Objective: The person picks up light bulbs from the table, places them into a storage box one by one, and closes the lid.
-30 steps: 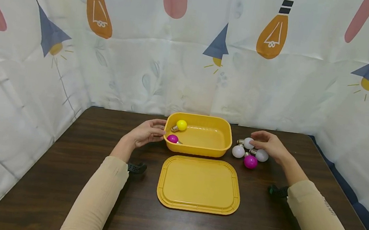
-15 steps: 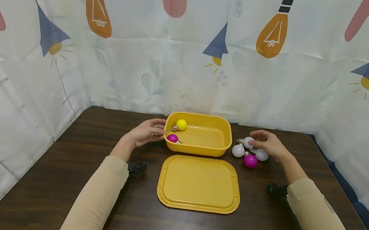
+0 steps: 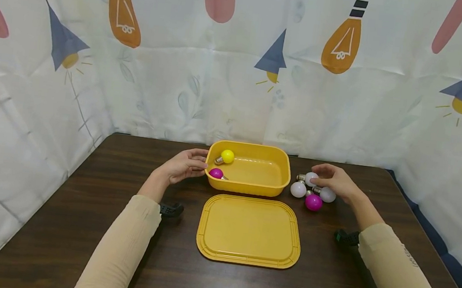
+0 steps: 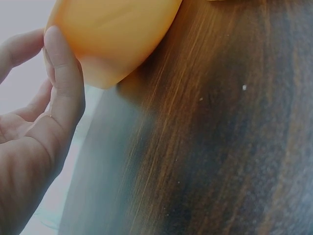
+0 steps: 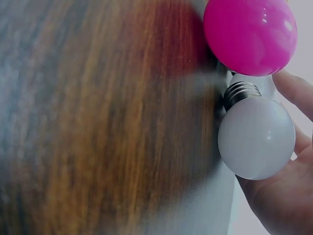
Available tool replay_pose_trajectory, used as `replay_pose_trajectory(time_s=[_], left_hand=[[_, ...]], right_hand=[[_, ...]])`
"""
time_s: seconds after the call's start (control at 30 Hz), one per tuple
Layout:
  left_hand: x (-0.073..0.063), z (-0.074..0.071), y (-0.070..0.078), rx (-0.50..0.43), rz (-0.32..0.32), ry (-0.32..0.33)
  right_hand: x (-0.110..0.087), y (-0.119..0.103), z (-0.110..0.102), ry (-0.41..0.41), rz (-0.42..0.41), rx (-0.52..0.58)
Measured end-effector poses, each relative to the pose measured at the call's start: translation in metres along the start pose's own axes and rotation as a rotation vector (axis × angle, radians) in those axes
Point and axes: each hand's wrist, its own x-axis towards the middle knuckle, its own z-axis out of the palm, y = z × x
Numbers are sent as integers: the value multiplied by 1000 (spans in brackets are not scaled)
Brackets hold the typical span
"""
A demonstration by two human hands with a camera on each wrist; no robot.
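Note:
A yellow box stands at the back middle of the table. My left hand holds its left end, with the thumb against the outer wall and a fingertip at the rim. Inside lie a yellow light bulb and a magenta light bulb. To the box's right, my right hand pinches a white light bulb; its far fingers are partly hidden. Close by lie two more white bulbs, one left and one right, and a magenta bulb.
A flat yellow lid lies on the dark wooden table in front of the box. A white printed curtain rises behind the table and along both sides. Dark wrist straps show on both arms.
My right hand has shifted very slightly left over the white bulb, its thumb now further across it. My left hand, the box and the other bulbs look the same.

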Motion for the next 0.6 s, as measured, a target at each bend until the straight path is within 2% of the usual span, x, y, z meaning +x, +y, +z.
replay_pose_trajectory(time_s=[0.6], left_hand=[[0, 0, 0, 10, -1, -2]], right_hand=[[-1, -2, 2, 3, 6, -16]])
